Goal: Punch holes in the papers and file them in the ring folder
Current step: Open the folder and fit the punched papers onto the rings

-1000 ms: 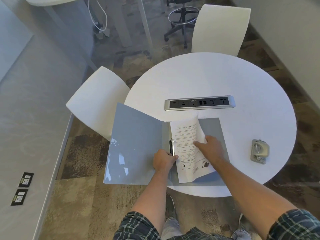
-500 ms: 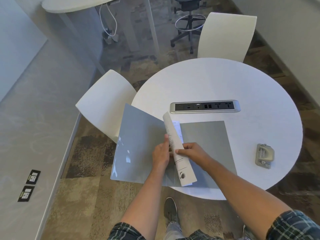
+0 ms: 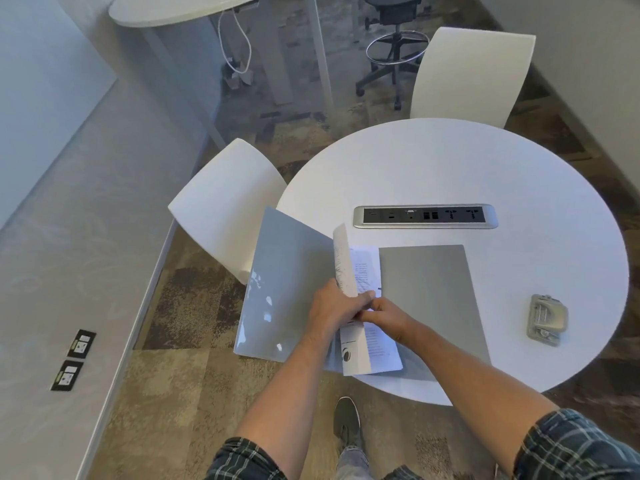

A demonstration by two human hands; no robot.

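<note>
The ring folder [image 3: 429,299] lies open at the lower centre of the frame, its right half flat on the round white bench [image 3: 450,168], its glossy left cover [image 3: 287,289] tilted up past the bench edge. The papers [image 3: 360,271] stand curled along the spine, part lifted, part lying flat. Both hands meet there: the left hand [image 3: 329,308] grips the raised sheets from the left, the right hand [image 3: 384,315] pinches at the same spot, fingers curled; I cannot see the rings under them. These sheets look light and floppy, likely to tear at the punched holes, so I would hold them close to the punched margin. The hole punch [image 3: 547,318] sits apart at the right, beside nothing; a power strip [image 3: 425,216] is set into the bench above.
</note>
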